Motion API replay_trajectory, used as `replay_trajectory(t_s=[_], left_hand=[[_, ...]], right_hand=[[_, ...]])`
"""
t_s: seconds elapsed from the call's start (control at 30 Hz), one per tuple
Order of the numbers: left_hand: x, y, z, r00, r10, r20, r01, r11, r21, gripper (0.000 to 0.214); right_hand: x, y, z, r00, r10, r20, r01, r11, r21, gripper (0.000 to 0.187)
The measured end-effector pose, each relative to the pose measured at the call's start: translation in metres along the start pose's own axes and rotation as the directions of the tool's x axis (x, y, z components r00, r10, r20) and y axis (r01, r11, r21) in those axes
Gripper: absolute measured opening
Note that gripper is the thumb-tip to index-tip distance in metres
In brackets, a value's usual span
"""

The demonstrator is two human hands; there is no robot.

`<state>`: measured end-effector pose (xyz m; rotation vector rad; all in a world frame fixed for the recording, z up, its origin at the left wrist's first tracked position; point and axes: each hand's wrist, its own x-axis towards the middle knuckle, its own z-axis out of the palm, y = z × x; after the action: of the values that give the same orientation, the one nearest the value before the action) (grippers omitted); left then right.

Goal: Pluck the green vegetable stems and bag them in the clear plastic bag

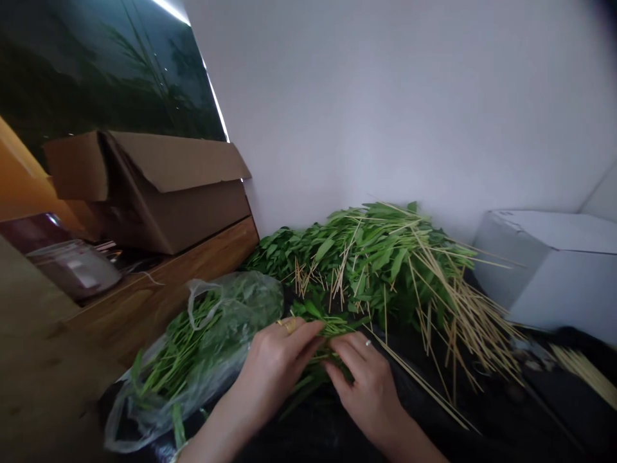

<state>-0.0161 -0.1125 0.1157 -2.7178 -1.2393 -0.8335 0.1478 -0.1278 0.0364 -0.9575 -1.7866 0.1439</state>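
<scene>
My left hand (277, 363) and my right hand (364, 379) meet over a small bunch of green leafy stems (324, 326) on a black sheet (482, 418). Both hands have their fingers curled and pressed onto the bunch. A ring shows on a finger of each hand. Just behind the hands lies a large heap of leafy greens threaded on thin bamboo skewers (385, 263). To the left of my left hand, a clear plastic bag (202, 347) holds more green stems.
An open cardboard box (159, 186) stands on a wooden ledge (159, 289) at the left, with a clear lidded container (77, 270) beside it. A white box (549, 263) sits at the right, and loose skewers (585, 373) lie near it. A white wall rises behind.
</scene>
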Motion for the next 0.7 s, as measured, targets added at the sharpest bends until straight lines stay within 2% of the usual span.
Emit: replay_trajectory(t_s=[0.1, 0.17, 0.23, 0.27, 0.3, 0.33, 0.37, 0.43, 0.53, 0.6, 0.7], left_hand=[[0.001, 0.006, -0.002, 1.0, 0.002, 0.018, -0.001, 0.999, -0.034, 0.027], [-0.009, 0.0, -0.016, 0.999, -0.046, -0.018, 0.046, 0.999, -0.029, 0.033], [-0.028, -0.013, -0.036, 0.99, -0.135, -0.044, 0.134, 0.991, -0.021, 0.03], [-0.04, -0.02, -0.047, 0.986, -0.168, -0.011, 0.168, 0.986, -0.02, 0.026], [-0.052, -0.027, -0.056, 0.977, -0.199, 0.076, 0.201, 0.98, -0.018, 0.023], [-0.062, -0.034, -0.064, 0.967, -0.211, 0.14, 0.216, 0.976, -0.022, 0.022], [-0.07, -0.039, -0.069, 0.954, -0.262, 0.148, 0.267, 0.964, -0.016, 0.022], [-0.076, -0.043, -0.072, 0.937, -0.3, 0.178, 0.313, 0.948, -0.051, 0.023], [-0.058, -0.036, -0.061, 0.943, -0.248, 0.223, 0.288, 0.943, -0.168, 0.02], [-0.037, -0.025, -0.044, 0.951, -0.215, 0.222, 0.272, 0.925, -0.265, 0.018], [-0.008, -0.007, -0.009, 0.966, -0.22, 0.139, 0.258, 0.878, -0.402, 0.017]], right_hand=[[-0.001, 0.01, -0.002, 0.995, 0.095, -0.017, -0.093, 0.993, 0.07, 0.019], [0.002, 0.019, -0.008, 0.97, 0.244, 0.005, -0.24, 0.95, 0.2, 0.016], [0.008, 0.029, -0.017, 0.893, 0.445, 0.071, -0.436, 0.814, 0.382, 0.015], [0.011, 0.033, -0.021, 0.839, 0.531, 0.119, -0.517, 0.71, 0.478, 0.018], [0.013, 0.037, -0.025, 0.793, 0.586, 0.164, -0.563, 0.604, 0.564, 0.022], [0.016, 0.039, -0.028, 0.758, 0.621, 0.199, -0.581, 0.503, 0.639, 0.027], [0.017, 0.04, -0.03, 0.735, 0.639, 0.228, -0.581, 0.42, 0.697, 0.029], [0.018, 0.04, -0.031, 0.717, 0.643, 0.269, -0.56, 0.302, 0.772, 0.031], [0.016, 0.037, -0.029, 0.707, 0.627, 0.328, -0.559, 0.211, 0.802, 0.03], [0.013, 0.037, -0.027, 0.701, 0.627, 0.339, -0.567, 0.203, 0.798, 0.03], [0.012, 0.04, -0.027, 0.698, 0.641, 0.32, -0.569, 0.224, 0.791, 0.03]])
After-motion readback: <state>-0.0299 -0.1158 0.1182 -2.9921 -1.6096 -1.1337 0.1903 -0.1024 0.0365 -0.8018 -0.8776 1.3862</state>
